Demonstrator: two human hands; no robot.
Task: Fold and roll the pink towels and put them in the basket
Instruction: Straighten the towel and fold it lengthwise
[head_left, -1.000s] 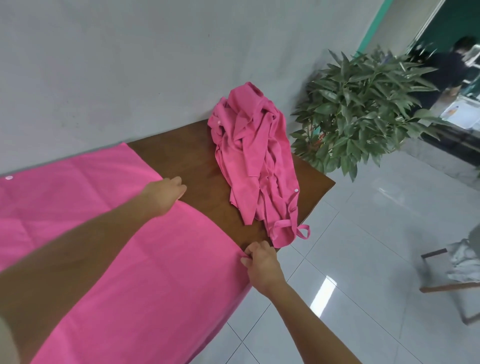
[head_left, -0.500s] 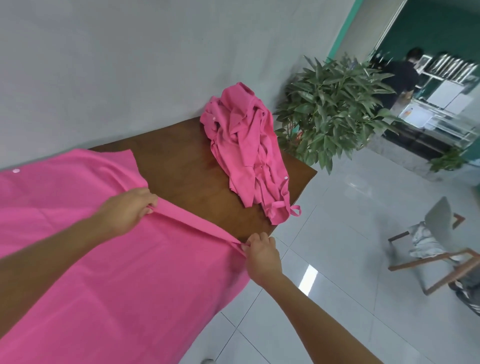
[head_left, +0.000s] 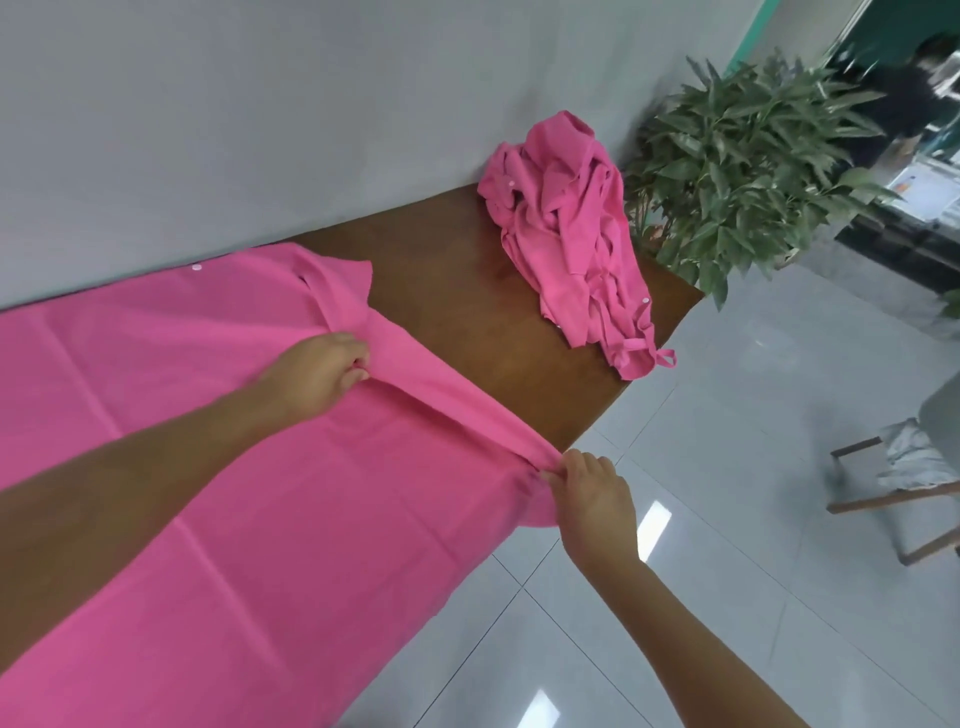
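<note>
On bench, head view: looks like first fold of one towel starting; nothing rolled, no basket in view.
Spread pink towel (head_left: 208, 467) lies flat on the bench (head_left: 467, 291), long axis along the wall (head_left: 260, 130), free end pointing at the crumpled towel pile (head_left: 566, 244). Left grip (head_left: 317, 374) pinches that end's edge mid-bench, right grip (head_left: 592, 493) pinches its corner at the near edge; fabric taut between. Pile untouched, so most work left.

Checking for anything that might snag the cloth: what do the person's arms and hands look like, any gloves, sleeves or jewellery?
The left hand and right hand are bare, with no gloves, rings, watch or bands visible. No sleeve shows on either arm up to the frame edge.
</note>
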